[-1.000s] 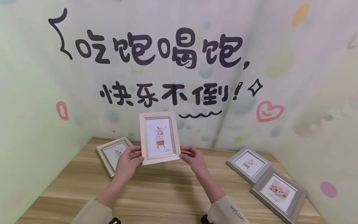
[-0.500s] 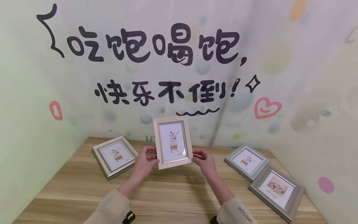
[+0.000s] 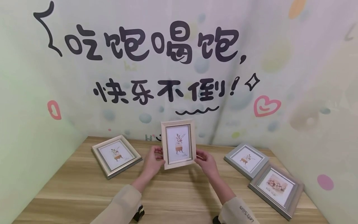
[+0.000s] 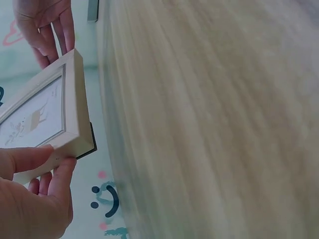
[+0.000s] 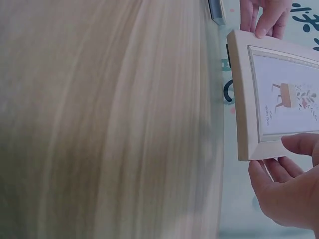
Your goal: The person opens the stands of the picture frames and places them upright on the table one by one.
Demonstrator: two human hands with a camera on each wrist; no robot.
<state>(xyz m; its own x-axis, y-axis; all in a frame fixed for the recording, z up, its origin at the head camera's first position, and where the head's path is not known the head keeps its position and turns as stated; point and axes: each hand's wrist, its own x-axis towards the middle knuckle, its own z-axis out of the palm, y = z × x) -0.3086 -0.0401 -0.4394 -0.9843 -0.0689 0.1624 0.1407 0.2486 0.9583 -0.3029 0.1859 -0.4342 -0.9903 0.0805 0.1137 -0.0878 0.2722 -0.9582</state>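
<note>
A cream picture frame [image 3: 179, 164] with a potted-plant print is held upright above the table, between both hands. My left hand [image 3: 153, 161] grips its lower left edge, the thumb on the front and the fingers behind. On the opposite side, my right hand [image 3: 207, 163] pinches the lower right edge. The left wrist view has the left hand [image 4: 37, 204] around one side of the frame [image 4: 72, 137]. In the right wrist view, the thumb of my right hand [image 5: 289, 191] lies on the front border and fingers press the side of the frame [image 5: 244, 94].
A champagne-coloured picture frame [image 3: 100, 161] lies on the wooden table [image 3: 84, 196] at the left. To the right lie a grey-blue picture frame [image 3: 233, 161] and a brownish-grey picture frame [image 3: 293, 199], touching or overlapping. A printed wall [image 3: 179, 12] stands behind the table.
Both hands have carried the cream frame to the right and slightly down, away from the left-hand frame, which it no longer partly hides. The head view has shifted a little.
</note>
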